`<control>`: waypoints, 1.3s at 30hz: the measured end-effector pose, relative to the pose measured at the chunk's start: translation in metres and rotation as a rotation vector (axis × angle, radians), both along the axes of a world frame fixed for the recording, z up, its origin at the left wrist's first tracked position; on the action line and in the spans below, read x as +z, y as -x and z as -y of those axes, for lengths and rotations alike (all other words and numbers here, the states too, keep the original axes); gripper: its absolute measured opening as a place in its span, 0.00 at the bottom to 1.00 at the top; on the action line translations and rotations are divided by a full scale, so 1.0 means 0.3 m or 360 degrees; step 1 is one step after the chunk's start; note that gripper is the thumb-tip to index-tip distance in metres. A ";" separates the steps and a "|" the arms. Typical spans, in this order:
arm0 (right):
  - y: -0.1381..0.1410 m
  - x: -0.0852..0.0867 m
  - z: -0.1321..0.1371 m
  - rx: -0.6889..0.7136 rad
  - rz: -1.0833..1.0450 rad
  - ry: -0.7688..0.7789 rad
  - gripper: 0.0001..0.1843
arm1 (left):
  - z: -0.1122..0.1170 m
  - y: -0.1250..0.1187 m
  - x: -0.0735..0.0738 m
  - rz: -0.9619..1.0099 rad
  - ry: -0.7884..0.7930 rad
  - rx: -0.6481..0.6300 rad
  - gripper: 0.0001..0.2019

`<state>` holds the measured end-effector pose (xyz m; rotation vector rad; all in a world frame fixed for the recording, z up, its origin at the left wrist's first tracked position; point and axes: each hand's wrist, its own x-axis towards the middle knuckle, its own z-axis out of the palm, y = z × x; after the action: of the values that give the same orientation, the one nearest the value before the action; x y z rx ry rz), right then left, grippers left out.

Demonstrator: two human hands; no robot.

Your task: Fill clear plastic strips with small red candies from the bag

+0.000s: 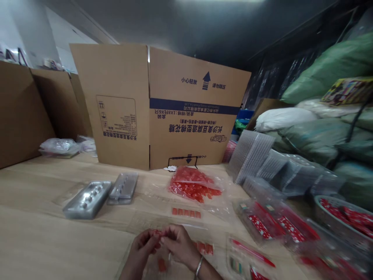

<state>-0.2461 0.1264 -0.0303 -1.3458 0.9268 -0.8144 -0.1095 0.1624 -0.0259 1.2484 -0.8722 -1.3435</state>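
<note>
My left hand [142,248] and my right hand [180,244] meet low in the middle of the view, fingers pinched together on a small red piece [156,233]. Beneath them lies a clear plastic tray [163,227] with red pieces [204,247] set in it, and a row of red pieces [185,212] sits just beyond. A clear bag of red pieces [192,183] lies farther back on the wooden table [43,229]. A bracelet is on my right wrist.
A large upside-down printed cardboard box [157,109] stands behind. Two grey blister trays [99,194] lie at the left. Stacks of clear trays [262,163], packed red-and-white blister packs [271,225], a basket [344,217] and green sacks [329,132] fill the right.
</note>
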 end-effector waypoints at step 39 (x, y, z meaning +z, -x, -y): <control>0.084 0.064 -0.025 0.0399 -0.0145 0.0121 0.09 | -0.070 -0.003 -0.039 -0.0618 -0.0291 -0.0322 0.18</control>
<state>-0.2714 0.1339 -0.0111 -1.5402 0.7839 -0.6046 -0.1086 0.1835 -0.0376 1.0028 -0.6219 -1.7885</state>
